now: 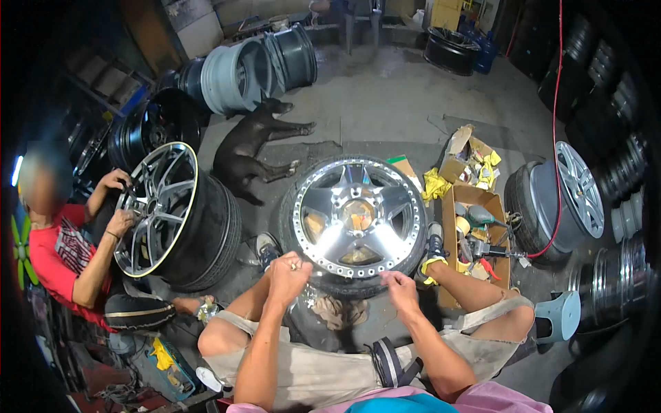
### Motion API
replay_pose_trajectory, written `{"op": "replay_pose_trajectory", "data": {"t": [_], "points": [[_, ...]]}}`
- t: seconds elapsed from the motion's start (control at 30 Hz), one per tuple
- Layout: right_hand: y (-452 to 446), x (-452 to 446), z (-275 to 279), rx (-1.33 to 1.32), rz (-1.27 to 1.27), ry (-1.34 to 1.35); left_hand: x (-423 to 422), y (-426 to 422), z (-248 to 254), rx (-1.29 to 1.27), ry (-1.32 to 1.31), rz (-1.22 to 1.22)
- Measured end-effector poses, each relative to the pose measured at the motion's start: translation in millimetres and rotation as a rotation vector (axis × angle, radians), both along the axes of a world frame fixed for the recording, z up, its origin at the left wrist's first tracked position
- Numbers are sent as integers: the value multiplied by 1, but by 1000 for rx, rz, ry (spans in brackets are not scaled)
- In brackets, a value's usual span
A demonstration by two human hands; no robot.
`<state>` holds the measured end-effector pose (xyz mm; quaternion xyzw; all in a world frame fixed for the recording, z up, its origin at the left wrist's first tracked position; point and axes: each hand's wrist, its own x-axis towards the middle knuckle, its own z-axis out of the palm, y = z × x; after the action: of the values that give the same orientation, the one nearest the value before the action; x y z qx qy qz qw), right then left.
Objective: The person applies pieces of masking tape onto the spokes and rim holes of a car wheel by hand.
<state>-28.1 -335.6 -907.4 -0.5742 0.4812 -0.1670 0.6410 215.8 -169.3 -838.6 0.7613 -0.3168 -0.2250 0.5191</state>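
A polished silver wheel rim (318, 199) with small holes round its edge lies face up on a black tire between the person's legs. My left hand (289, 277) is closed at the lower left edge of the rim, with its fingers curled round something small that I cannot make out. Near the lower right edge is my right hand (399, 289), its thumb and fingertips pressed together; whatever they hold, if anything, is too small to tell. Below the tire a crumpled brown cloth (339, 312) lies on the floor.
A co-worker (65, 248) sits at the left, hands on another rim (193, 199). A black dog (241, 148) lies beyond. Cardboard boxes (475, 196) of tools, a wheel (580, 193) with a red hose (555, 131), and a stool (566, 315) are at the right.
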Motion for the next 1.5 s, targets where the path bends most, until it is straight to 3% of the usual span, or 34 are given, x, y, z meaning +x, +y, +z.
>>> {"op": "replay_pose_trajectory", "data": {"t": [0.03,0.07,0.27,0.43,0.53,0.6,0.63,0.7,0.77,0.83,0.87,1.0,1.1,1.17,1.2,1.3,1.33,1.37,1.43,1.5], "points": [[-8,-2,-4,-79,-60,12,4,0,-4,86,-117,55],[-15,-3,-8,-59,-101,49,-4,-8,5,5,126,124],[-18,-12,-22,-91,-35,100,-6,-11,22,232,278,57],[-12,-13,-26,-201,18,104,-9,-9,19,313,50,-3],[-13,-12,-16,-252,22,133,-6,-9,10,250,100,26],[-13,-13,-13,-286,47,167,-8,-9,23,381,58,-1],[-14,-13,-18,-285,76,158,-3,-9,5,384,59,29],[-17,-15,-38,-386,98,100,14,1,-47,163,-609,-72],[-16,-13,-26,-353,117,64,3,-1,0,215,-419,4],[-13,-11,-4,-241,119,35,3,-3,6,130,-465,100],[-13,-10,-6,-250,138,23,2,-4,22,212,-305,89],[-6,-5,0,-288,190,22,13,-1,1,165,-243,170],[-2,-6,12,-303,256,14,17,0,42,185,-98,174],[-1,-9,30,-312,295,37,60,5,52,38,-312,210],[-7,-14,28,-326,359,-35,101,11,62,-20,-746,184],[-21,-30,41,-350,405,-83,219,23,147,222,-396,444],[-27,-36,43,-336,385,-87,237,28,192,331,-376,527],[-33,-41,43,-324,365,-91,295,40,190,394,-516,639],[-39,-46,42,-387,351,-127,270,49,262,511,-217,705],[-37,-51,59,-380,311,-49,294,57,261,584,-226,711]]}}
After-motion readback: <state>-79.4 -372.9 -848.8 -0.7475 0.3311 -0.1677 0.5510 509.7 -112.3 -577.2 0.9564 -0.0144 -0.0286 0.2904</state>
